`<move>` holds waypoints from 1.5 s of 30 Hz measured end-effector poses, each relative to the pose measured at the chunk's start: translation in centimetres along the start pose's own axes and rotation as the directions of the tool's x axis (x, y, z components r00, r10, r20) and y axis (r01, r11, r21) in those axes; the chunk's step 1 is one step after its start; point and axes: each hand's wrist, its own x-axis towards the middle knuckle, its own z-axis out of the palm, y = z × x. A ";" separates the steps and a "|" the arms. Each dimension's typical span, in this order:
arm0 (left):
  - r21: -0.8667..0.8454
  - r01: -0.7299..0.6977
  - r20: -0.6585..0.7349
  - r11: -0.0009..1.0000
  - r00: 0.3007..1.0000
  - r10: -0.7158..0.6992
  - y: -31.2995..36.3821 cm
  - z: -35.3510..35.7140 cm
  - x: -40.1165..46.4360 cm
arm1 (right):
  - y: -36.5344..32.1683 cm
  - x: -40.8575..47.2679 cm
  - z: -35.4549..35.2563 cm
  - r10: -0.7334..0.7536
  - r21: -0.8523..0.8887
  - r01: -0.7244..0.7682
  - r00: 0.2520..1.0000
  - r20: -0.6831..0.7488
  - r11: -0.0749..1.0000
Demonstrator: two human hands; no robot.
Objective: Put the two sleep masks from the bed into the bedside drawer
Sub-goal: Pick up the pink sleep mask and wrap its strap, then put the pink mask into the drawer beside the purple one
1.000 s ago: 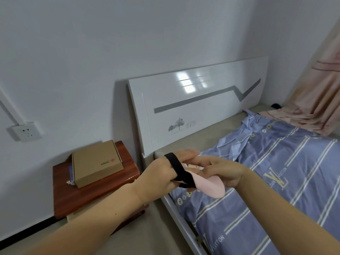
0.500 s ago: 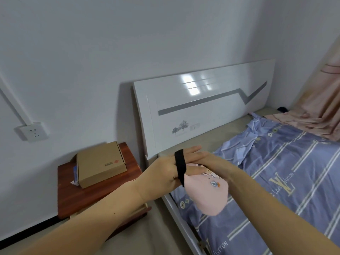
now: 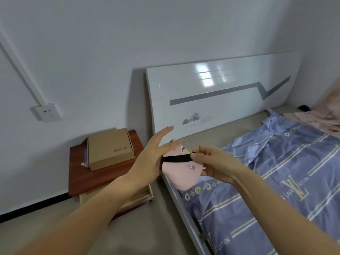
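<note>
Fingers (image 3: 199, 153) of right hand (image 3: 213, 163) pinching black strap (image 3: 177, 158) of pink sleep mask (image 3: 181, 172) over bed (image 3: 276, 181) edge, left hand (image 3: 152, 159) flat against it; soft, light, floppy, best gripped by body, near open drawer (image 3: 139, 196).

White walls (image 3: 165, 34) with a socket (image 3: 48, 112), glossy white headboard (image 3: 220, 100), pink curtain (image 3: 327, 111).

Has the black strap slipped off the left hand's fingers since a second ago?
Yes. The black strap, looped over the left hand before, now runs across the pink sleep mask, pinched by the right hand toward the bed's side, away from the nightstand.
</note>
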 end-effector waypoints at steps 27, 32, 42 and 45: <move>-0.477 0.817 0.318 0.323 0.504 -0.803 -23.8 -1.4 -12.8 | 16.4 24.4 12.4 0.578 -0.107 -0.574 0.816 0.005 0.812; -0.457 0.849 0.232 0.267 0.403 -0.885 -29.6 1.4 -17.6 | 22.9 28.8 11.7 0.663 0.072 -0.665 0.717 -0.216 0.743; -0.332 0.906 0.487 -0.262 -0.073 -0.870 -42.5 11.7 -19.0 | 34.2 38.4 10.3 0.642 -0.230 -0.668 0.744 -0.184 0.708; -0.337 0.923 0.300 -0.185 -0.081 -0.951 -45.3 14.1 -19.3 | 36.2 40.7 10.0 0.544 -0.488 -0.572 0.811 -0.215 0.659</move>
